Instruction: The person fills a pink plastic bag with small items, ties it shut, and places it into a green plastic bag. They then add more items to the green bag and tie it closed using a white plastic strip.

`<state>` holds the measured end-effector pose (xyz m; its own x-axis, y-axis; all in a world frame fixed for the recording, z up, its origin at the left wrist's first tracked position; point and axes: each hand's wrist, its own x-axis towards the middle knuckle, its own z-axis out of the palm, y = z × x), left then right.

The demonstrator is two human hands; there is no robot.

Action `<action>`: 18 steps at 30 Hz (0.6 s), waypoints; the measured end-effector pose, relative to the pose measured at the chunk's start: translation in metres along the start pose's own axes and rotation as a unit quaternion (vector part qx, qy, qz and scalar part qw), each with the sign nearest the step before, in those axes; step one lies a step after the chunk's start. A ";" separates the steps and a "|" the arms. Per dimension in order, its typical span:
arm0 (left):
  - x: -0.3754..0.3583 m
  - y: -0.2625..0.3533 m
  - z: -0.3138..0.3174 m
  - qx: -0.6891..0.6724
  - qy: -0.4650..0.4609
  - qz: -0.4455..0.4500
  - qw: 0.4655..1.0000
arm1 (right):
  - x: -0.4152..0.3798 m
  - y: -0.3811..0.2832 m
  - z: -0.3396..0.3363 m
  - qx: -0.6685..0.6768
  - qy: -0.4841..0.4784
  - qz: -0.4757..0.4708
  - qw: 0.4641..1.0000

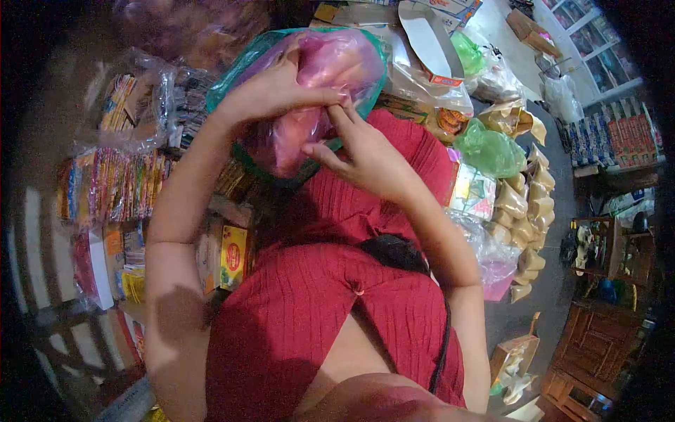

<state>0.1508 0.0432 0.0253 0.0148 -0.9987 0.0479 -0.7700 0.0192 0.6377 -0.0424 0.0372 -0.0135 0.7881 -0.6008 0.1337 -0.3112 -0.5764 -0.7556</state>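
Observation:
A pink, shiny plastic bag point(341, 60) bulges out of a green plastic bag point(239, 67) in front of my chest. My left hand point(271, 88) is wrapped over the pink bag from the left, its thumb stretched across the front. The fingertips of my right hand point(369, 158) meet that thumb and pinch the pink plastic, while the right thumb rests lower on the bag. What the pink bag contains is hidden.
Rows of packets point(119, 186) and a yellow box point(234, 257) lie at left. To the right are a light green bag point(492, 148) and stacked tan packets point(531, 211). A white carton tray point(429, 42) sits behind. A wooden cabinet point(587, 337) stands at far right.

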 end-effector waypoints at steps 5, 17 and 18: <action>0.021 -0.032 0.004 0.010 -0.015 0.010 1.000 | -0.011 0.036 -0.023 -0.288 0.052 -0.149 0.945; 0.032 -0.042 -0.003 -0.069 -0.069 0.020 0.995 | -0.017 0.039 -0.041 -0.027 -0.002 -0.152 0.988; 0.035 -0.042 -0.002 -0.051 -0.058 0.051 0.996 | -0.018 0.040 -0.038 -0.025 -0.005 -0.149 0.988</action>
<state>0.1848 0.0079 0.0014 -0.1393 -0.9898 0.0311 -0.6949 0.1201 0.7090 -0.0890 0.0040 -0.0217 0.8538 -0.3943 0.3398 -0.0891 -0.7539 -0.6509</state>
